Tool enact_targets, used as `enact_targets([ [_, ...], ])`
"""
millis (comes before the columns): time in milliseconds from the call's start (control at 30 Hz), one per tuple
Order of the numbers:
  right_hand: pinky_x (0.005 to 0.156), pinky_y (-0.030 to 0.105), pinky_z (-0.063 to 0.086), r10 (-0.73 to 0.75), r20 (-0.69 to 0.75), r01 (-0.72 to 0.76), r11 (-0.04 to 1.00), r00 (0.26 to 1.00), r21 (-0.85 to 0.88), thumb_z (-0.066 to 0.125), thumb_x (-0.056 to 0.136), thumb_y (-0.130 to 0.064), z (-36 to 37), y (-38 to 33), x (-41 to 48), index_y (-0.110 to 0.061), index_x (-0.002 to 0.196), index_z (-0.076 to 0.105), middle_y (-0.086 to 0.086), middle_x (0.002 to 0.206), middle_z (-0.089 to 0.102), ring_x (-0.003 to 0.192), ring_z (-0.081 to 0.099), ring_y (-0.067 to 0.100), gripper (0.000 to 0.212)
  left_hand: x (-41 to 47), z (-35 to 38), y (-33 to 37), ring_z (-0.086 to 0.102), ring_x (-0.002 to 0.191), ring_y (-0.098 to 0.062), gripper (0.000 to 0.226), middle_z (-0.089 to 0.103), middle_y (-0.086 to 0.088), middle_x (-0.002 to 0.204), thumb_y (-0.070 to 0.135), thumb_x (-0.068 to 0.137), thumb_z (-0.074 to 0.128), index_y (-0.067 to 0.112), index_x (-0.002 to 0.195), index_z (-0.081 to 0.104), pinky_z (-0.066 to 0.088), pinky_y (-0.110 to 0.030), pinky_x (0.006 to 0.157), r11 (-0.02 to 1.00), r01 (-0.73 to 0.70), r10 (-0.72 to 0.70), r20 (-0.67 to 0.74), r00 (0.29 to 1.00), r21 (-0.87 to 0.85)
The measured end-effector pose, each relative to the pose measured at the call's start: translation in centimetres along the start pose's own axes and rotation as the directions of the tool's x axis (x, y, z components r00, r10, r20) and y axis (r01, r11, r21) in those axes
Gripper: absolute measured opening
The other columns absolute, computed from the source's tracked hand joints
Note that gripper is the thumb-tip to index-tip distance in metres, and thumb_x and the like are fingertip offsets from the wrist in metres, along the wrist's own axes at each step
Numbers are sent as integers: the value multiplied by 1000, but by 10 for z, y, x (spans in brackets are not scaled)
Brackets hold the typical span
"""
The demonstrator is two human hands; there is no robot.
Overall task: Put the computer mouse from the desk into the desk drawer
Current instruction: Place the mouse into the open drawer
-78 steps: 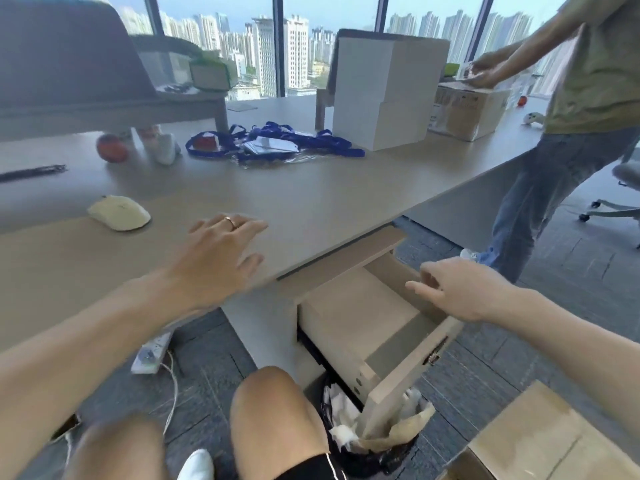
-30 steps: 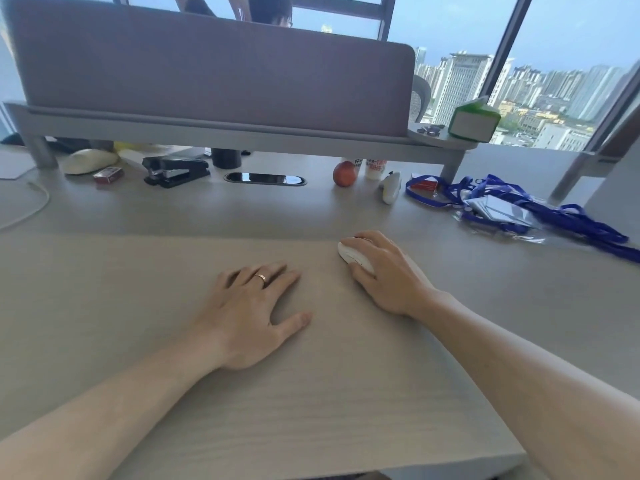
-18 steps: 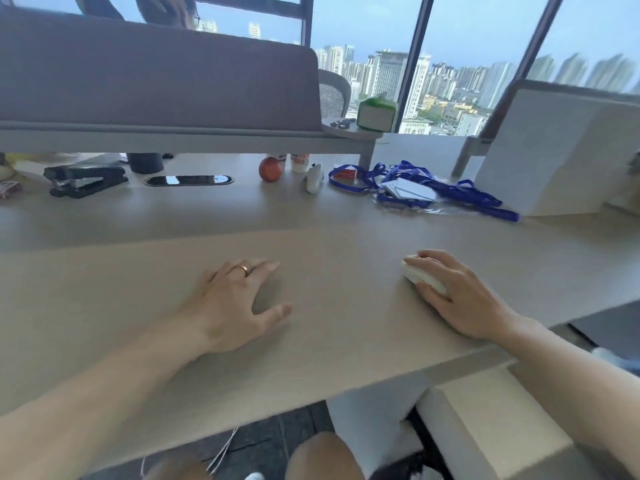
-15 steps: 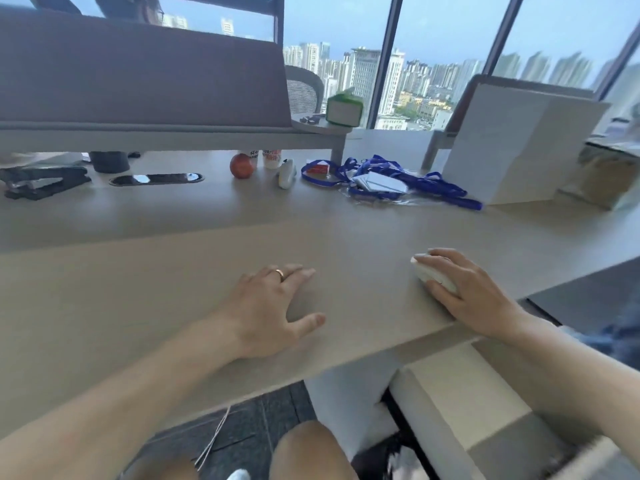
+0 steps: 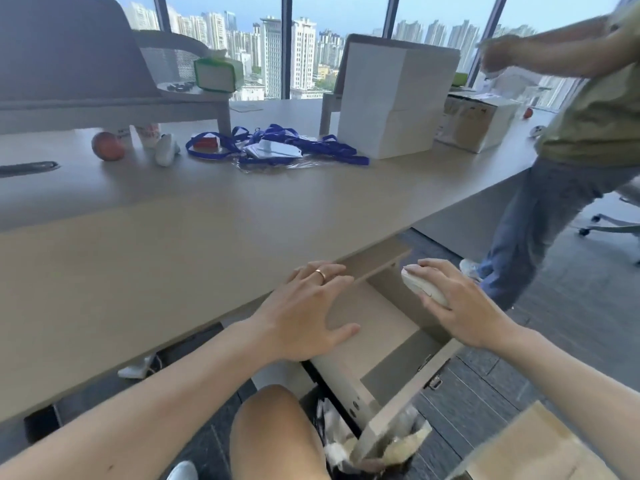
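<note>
A white computer mouse [image 5: 422, 287] is held in my right hand [image 5: 460, 306], off the desk and in the air above the far right side of the open desk drawer [image 5: 374, 337]. The drawer is pulled out from under the desk [image 5: 173, 244] and its pale wooden bottom is bare. My left hand [image 5: 304, 313], with a ring on one finger, lies flat with spread fingers at the desk's front edge, partly over the drawer's left side.
Another person [image 5: 568, 133] stands at the right end of the desk. Blue lanyards [image 5: 277, 147], a white box [image 5: 391, 102], a cardboard box [image 5: 478, 123] and a red ball [image 5: 107, 146] lie at the back. A waste bin [image 5: 374, 445] sits under the drawer front.
My right hand has lifted the mouse off the desk and carried it right, over the open drawer. My left hand slid to the desk's front edge. The view swung right and down.
</note>
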State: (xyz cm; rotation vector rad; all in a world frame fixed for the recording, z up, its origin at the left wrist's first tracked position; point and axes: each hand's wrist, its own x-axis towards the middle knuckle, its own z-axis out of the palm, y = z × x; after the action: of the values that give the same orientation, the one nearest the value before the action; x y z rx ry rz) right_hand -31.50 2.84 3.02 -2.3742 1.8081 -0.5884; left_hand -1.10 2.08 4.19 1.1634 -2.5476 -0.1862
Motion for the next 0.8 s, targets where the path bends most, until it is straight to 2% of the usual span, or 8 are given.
enact_targets([
  [133,109,25,33,-9,16,8,1000,1000,26,54,96,-31,13,5,-3,-25,144,51,-4,144,45,129,46,11,48,10,22,10,5,150,-18,81,28,0,161,68,84,48,21,148,39,-4,-34,121,990,-26,35,-68,997,137],
  [200,109,24,31,-7,23,7,999,1000,34,53,97,-34,20,8,-4,-27,144,49,-5,146,42,131,45,10,48,10,30,11,13,150,-20,77,33,-2,159,62,85,51,16,146,42,4,-35,123,974,-113,128,-64,990,198],
  [267,111,23,29,-6,35,4,999,999,51,51,98,-35,29,10,-3,-28,145,48,-5,148,41,136,42,11,48,11,39,11,20,148,-18,76,36,-1,156,58,86,54,15,147,40,16,-34,122,970,-166,172,-22,985,177],
  [367,116,31,30,11,83,-18,996,997,85,51,98,-37,40,13,-3,-30,147,44,-4,153,35,143,34,12,50,14,51,4,17,147,-18,79,27,-2,160,55,89,53,15,152,27,21,-39,119,1000,14,-15,34,999,27],
  [467,112,31,34,66,124,-78,993,990,92,52,96,-42,48,14,-2,-34,147,42,-3,154,30,139,39,17,53,15,61,-8,16,145,-22,83,17,-1,163,57,91,47,16,155,14,21,-41,117,983,173,-179,113,977,64],
  [567,107,23,28,109,132,-120,990,985,76,55,95,-43,55,13,1,-33,147,44,4,152,35,139,41,22,54,16,67,-8,16,144,-24,88,17,-2,163,60,89,47,14,156,11,18,-41,115,972,196,-211,119,970,131],
  [633,104,23,28,129,142,-139,988,981,63,57,94,-40,59,13,5,-34,145,48,7,149,41,139,41,24,52,17,68,-4,17,142,-25,91,17,-1,163,62,86,49,14,155,13,18,-41,113,970,203,-216,90,972,137],
  [800,107,42,38,132,228,-146,988,965,47,59,85,-37,72,14,15,-34,140,52,4,132,57,125,51,30,56,13,75,-2,17,141,-23,101,17,1,163,67,79,54,15,156,13,18,-41,114,966,223,-230,45,972,134],
])
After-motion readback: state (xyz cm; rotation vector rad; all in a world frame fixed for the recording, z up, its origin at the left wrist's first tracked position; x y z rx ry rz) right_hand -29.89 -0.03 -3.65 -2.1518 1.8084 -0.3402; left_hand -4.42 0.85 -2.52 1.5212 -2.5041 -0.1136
